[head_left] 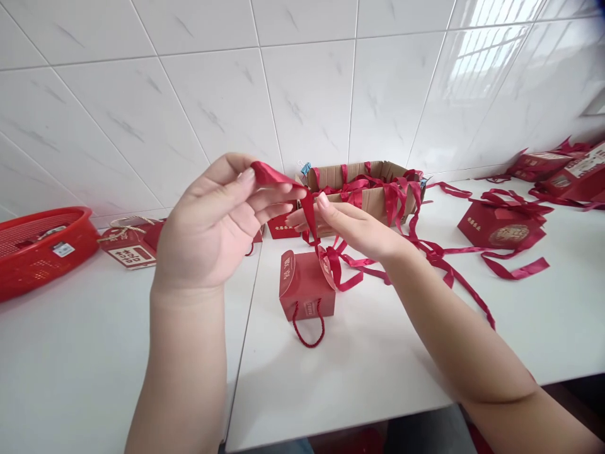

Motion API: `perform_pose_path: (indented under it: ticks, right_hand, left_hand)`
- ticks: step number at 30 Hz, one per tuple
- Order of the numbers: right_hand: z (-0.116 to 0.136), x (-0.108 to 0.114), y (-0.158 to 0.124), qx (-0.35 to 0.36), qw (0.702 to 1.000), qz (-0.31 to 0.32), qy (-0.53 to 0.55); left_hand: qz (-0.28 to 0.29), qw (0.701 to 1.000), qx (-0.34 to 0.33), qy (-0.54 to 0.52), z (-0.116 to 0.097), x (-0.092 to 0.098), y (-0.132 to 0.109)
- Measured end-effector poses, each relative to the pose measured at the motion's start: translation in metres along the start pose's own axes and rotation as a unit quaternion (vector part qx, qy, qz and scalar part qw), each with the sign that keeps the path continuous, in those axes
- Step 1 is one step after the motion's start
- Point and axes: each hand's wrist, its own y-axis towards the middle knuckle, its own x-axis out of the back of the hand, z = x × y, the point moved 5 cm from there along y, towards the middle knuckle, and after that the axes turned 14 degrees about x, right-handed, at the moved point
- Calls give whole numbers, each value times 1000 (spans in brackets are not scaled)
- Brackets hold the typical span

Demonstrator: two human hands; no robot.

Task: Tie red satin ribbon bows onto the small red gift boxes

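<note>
A red ribbon (276,176) is pinched between the thumb and index finger of my left hand (210,221), which is raised palm-up in front of the wall. From there the ribbon slants right and bends down towards a small red gift box (307,284). My right hand (352,227) reaches in from the right, its fingers stretched out behind the hanging ribbon and the thumb apart from it. The box stands below both hands, with a dark red rope handle (309,343) drooping on its near side. A loose ribbon bow (343,265) lies against its right side.
An open cardboard box (368,200) with ribbons draped over its edges stands by the tiled wall. A red plastic basket (47,252) and a tagged red box (127,252) are left. Right are a ribbon-tied red box (496,224), loose ribbons and more boxes (543,165).
</note>
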Motion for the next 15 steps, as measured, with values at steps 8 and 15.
perform_pose_path:
  ticks: [8,15]
  right_hand:
    - [21,6,-4,14,993,-114,41]
    - [54,40,-19,97,961,-244,85]
  left_hand:
    - [-25,978,105,178,-4,6,-6]
    - [156,801,256,518,48,-8,-10]
